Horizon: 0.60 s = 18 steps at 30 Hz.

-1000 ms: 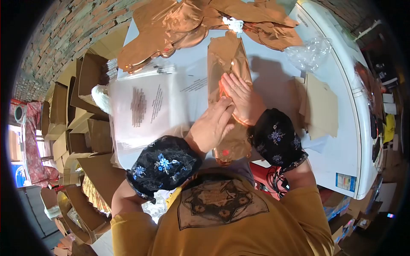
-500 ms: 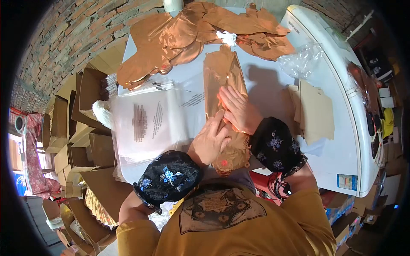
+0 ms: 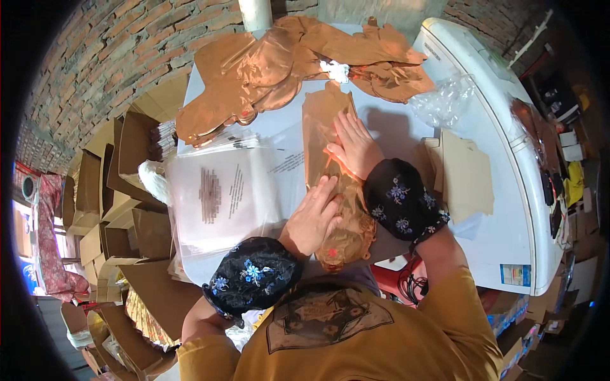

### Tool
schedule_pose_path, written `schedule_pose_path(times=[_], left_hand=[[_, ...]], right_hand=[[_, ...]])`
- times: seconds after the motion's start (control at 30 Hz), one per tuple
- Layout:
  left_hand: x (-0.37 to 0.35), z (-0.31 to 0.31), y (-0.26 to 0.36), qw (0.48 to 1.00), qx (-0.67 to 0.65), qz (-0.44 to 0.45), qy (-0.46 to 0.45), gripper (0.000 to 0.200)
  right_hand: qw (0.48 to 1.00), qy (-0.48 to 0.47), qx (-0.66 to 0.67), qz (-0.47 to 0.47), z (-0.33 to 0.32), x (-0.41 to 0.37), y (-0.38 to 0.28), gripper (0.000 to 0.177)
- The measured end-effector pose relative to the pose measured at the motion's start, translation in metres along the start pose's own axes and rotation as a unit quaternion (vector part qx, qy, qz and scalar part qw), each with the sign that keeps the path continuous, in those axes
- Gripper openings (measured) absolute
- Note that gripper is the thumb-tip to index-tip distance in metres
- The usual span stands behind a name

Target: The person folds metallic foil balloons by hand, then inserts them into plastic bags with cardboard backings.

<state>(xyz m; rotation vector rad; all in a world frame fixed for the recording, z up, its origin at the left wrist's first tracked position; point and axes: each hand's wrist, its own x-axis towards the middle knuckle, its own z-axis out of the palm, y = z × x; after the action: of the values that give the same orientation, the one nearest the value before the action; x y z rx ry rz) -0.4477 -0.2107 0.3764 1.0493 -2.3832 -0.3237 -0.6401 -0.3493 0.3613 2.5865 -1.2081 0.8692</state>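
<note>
From here I see the right grip (image 3: 356, 148) lying flat on a folded strip of copper-coloured foil (image 3: 319, 135), its fingers straight and clamped on nothing; the left grip (image 3: 311, 219), near it, rests there with fingers loosely stretched. The strip runs beneath both on the white desk (image 3: 274, 120). Printed plastic bags (image 3: 219, 193) lie left of the left grip, cardboard sheets (image 3: 467, 174) right of the right.

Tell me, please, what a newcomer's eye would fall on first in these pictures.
Probably the shiny copper-coloured foil pieces heaped along the far side of the white table. Next might come the long copper-coloured foil strip in the middle, with the left hand and right hand on it, the right one farther up. The flowered black sleeve covers on both forearms also stand out.
</note>
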Motion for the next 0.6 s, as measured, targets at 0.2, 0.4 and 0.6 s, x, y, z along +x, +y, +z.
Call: schedule_pose_path(times=[0.2, 0.4, 0.6], left_hand=[[-0.002, 0.002, -0.001, 1.000, 0.007, 0.002, -0.007, 0.049], [-0.003, 0.004, -0.002, 1.000, 0.017, 0.006, -0.017, 0.052], [-0.002, 0.004, 0.000, 0.999, 0.028, 0.001, -0.022, 0.052]], right_hand=[[1.000, 0.015, -0.010, 0.008, 0.008, -0.004, 0.005, 0.062], [1.000, 0.015, 0.010, 0.024, 0.009, 0.001, 0.013, 0.062], [0.997, -0.028, -0.028, 0.068, 0.025, 0.011, 0.037, 0.064]])
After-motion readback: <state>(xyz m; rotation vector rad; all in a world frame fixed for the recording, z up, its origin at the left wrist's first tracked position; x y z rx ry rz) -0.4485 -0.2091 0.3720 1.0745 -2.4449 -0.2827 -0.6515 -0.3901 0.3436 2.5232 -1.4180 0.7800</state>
